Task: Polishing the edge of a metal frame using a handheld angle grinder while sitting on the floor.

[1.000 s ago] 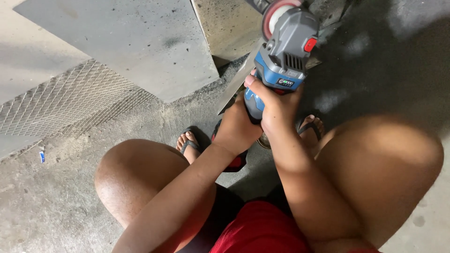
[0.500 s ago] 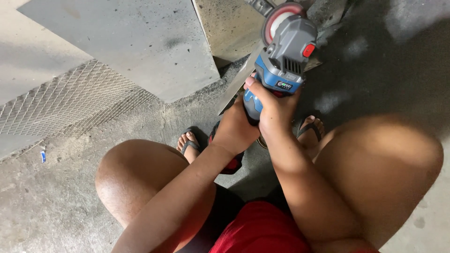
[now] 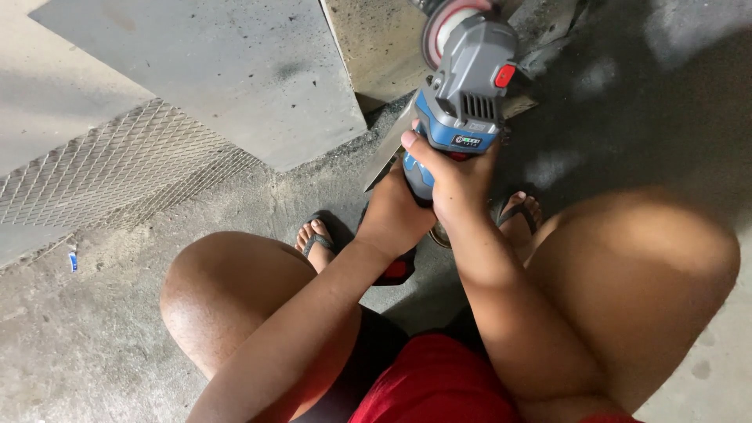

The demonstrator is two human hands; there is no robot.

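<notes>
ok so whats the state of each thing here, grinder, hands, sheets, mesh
angle grinder: held in both hands, disc end pointing away from the person
right hand: wrapped round the grinder body
left hand: gripping the rear of the grinder
grey metal sheet: lying flat on the floor
wire mesh: flat on the floor, partly under the sheet

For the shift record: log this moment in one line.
right hand: grips grinder | left hand: grips grinder | disc: top edge | floor: concrete
</notes>
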